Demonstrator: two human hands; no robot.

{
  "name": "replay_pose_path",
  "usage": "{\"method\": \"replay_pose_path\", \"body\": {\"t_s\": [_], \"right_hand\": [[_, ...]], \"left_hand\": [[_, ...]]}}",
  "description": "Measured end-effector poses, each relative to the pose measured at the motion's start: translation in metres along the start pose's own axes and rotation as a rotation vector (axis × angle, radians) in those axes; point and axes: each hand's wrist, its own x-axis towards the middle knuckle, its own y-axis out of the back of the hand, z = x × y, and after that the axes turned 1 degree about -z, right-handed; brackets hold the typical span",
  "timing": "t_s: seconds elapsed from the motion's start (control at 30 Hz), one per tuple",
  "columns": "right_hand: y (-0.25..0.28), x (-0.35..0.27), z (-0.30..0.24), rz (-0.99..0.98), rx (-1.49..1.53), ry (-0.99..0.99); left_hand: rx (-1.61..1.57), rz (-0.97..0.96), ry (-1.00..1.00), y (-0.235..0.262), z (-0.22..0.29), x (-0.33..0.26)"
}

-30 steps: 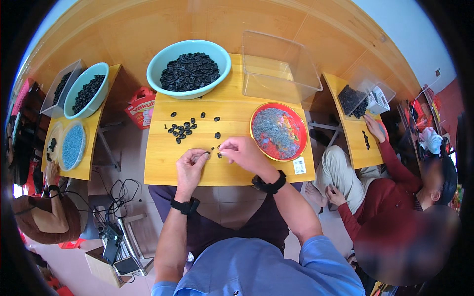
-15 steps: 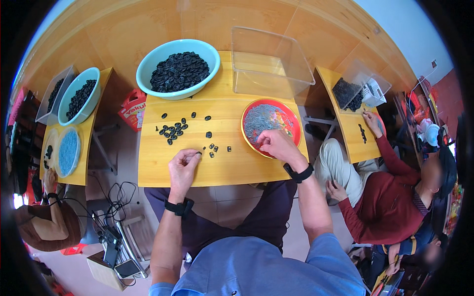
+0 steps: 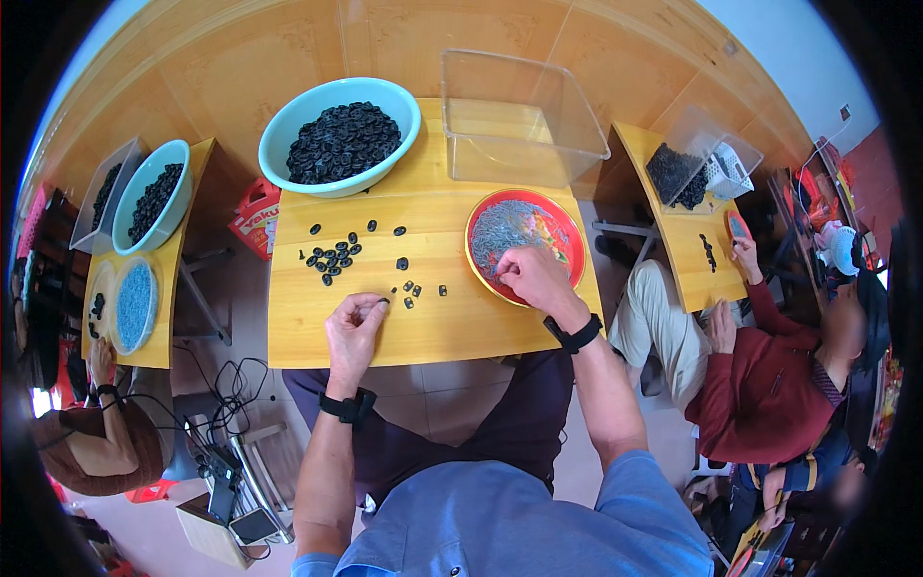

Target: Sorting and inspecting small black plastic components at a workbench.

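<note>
Black pieces (image 3: 332,258) lie scattered; the left hand (image 3: 354,327) pinches one between fingertips. Right hand (image 3: 532,276) — fingers curled, picking in the red plate (image 3: 575,252) — should lift a single small part cleanly.

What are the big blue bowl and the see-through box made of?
The big blue bowl looks like smooth, slightly glossy plastic, with an even turquoise colour and a rolled rim. The see-through box is probably clear hard plastic: the yellow table shows through its walls.

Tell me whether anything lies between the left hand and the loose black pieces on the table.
Nothing visible does. The left hand already pinches one black piece, and only bare table separates it from the nearest loose black pieces.
</note>
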Motion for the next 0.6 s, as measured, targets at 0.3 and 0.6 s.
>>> {"method": "replay_pose_path", "body": {"t_s": [0.3,0.6], "right_hand": [[-0.001,0.0,0.005,0.074,-0.135,-0.037],[-0.014,0.004,-0.001,-0.006,-0.06,-0.02]], "left_hand": [[-0.003,0.001,0.021,0.0,-0.003,0.0],[-0.017,-0.003,0.008,0.0,-0.004,0.0]]}}
